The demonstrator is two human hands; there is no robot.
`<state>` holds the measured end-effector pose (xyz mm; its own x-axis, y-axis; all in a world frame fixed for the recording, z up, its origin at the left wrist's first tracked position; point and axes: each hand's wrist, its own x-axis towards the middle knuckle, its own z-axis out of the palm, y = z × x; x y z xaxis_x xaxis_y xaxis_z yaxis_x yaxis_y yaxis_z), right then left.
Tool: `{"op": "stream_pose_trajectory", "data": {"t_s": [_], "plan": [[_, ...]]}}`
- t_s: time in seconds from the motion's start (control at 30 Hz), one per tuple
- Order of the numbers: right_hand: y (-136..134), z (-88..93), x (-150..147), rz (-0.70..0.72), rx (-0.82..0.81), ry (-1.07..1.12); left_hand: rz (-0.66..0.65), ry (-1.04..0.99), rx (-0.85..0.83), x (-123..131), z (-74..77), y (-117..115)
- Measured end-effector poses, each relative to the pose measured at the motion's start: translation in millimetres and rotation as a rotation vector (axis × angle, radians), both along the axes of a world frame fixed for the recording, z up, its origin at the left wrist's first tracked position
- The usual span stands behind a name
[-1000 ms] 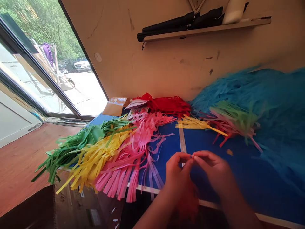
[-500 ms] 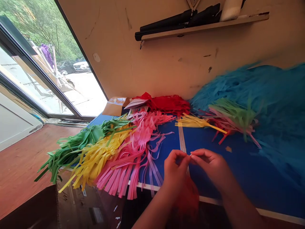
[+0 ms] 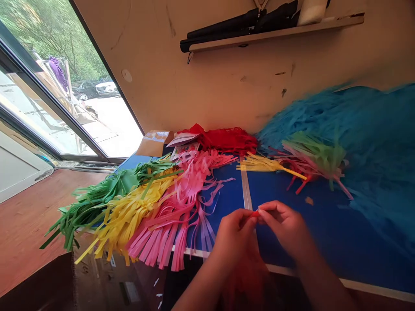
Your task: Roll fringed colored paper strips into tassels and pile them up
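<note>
Left hand [image 3: 235, 235] and right hand [image 3: 282, 224] are meeting fingertip to fingertip, both pinching a small red paper piece [image 3: 255, 213] above the blue table [image 3: 324, 233], near pink paper strips [image 3: 181, 203].

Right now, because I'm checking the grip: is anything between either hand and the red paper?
Nothing visible. The left hand and the right hand both pinch the red paper directly, just above the blue table.

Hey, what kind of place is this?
Likely a craft workshop for paper decorations: green, yellow and pink fringed paper on a blue table, a heap of blue fringe, left hand and right hand pinching a red paper piece.
</note>
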<state>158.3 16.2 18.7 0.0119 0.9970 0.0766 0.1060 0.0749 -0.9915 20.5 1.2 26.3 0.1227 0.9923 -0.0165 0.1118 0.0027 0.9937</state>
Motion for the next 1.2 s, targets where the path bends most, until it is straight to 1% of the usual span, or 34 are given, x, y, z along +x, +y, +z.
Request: {"op": "stream_pose_trajectory", "data": {"t_s": [0.23,0.33,0.43,0.57,0.7,0.77,0.9,1.03,1.13,1.2], "plan": [[1,-6.1,0,0.052,-0.061,0.131,-0.004,0.003,-0.016,-1,-7.8,2],[2,-7.1,0,0.061,-0.056,0.16,0.006,-0.064,-0.033,-1,-10.4,2],[3,-7.8,1,0.055,-0.027,0.132,0.024,-0.155,-0.073,0,-10.3,2],[2,-6.6,3,0.044,-0.007,0.058,0.058,-0.183,-0.08,1,-9.3,2],[1,-2.9,3,0.012,0.006,0.094,0.067,-0.244,-0.107,2,-10.0,1],[0,-1.5,1,0.008,0.023,0.117,0.065,-0.257,-0.092,3,-9.8,0],[-4,-2.1,-2,0.007,0.033,0.114,0.083,-0.16,-0.006,5,-6.9,-2],[-8,-4.5,-4,0.002,0.067,0.052,0.093,-0.093,0.046,6,-5.6,-4],[-13,-4.0,-7,-0.064,0.135,-0.041,0.087,-0.069,0.071,5,-6.5,-5],[-18,-2.6,-9,-0.141,0.185,-0.106,0.053,0.01,0.136,2,-6.8,-5]]}}
